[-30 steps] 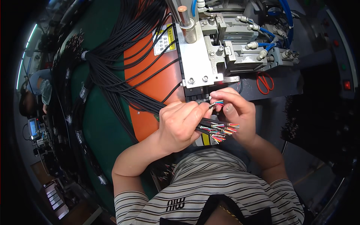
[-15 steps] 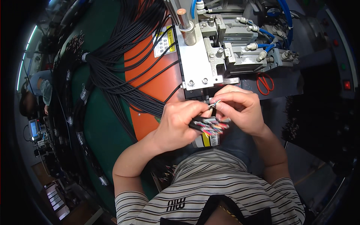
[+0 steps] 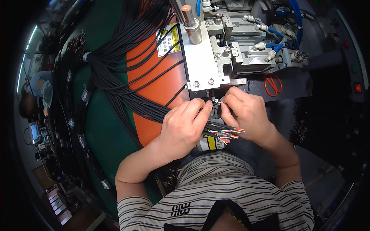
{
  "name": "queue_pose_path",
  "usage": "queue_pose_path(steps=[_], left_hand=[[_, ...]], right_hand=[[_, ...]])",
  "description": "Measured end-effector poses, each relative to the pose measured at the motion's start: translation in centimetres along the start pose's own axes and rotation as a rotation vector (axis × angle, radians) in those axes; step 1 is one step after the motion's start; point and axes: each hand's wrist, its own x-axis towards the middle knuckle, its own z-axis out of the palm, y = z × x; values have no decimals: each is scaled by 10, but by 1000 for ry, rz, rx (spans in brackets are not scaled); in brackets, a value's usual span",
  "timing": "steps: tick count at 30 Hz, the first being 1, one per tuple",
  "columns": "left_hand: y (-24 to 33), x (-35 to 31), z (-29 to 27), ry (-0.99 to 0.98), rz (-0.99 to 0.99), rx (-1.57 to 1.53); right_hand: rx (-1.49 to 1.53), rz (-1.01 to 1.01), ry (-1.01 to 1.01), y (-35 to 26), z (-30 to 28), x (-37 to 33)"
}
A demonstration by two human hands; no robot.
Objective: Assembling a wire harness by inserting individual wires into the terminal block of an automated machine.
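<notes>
My left hand (image 3: pixel 182 126) is closed round a bundle of black cables (image 3: pixel 150 109), with finger and thumb pinching one cable near its end. Past my palm stick out several cable ends with thin coloured wires (image 3: pixel 227 135), pink, red, white and green among them. My right hand (image 3: pixel 248 115) is closed in a pinch at the fine wires (image 3: pixel 219 101) of that single cable, just below the machine's metal plate (image 3: pixel 204 65). Its fingertips partly hide those wires.
A machine with silver air cylinders (image 3: pixel 252 57) and blue hoses (image 3: pixel 296 23) stands ahead. Red-handled scissors (image 3: pixel 273 84) lie at its right. An orange panel (image 3: pixel 154 82) and green surface (image 3: pixel 104 131) lie under the cables at left. Another person (image 3: pixel 38 86) is at the far left.
The pinched cable end has come up slightly toward the machine, with its wires now straighter between my hands. The loose ends below fan out more to the right.
</notes>
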Motion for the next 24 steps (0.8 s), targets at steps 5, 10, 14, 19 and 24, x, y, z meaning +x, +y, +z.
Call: queue_pose_path(steps=[5,10,14,19,24], left_hand=[[1,5,-4,-59,58,43],[7,12,-8,-118,125,134],[10,15,-9,-160,124,159],[6,18,-8,-179,134,190],[2,10,-7,-119,47,84]], right_hand=[[12,10,30,-1,2,-2],[-52,8,19,-6,-1,0],[-69,18,-57,-1,-3,0],[37,34,157,-2,8,-3],[115,62,18,4,1,2]])
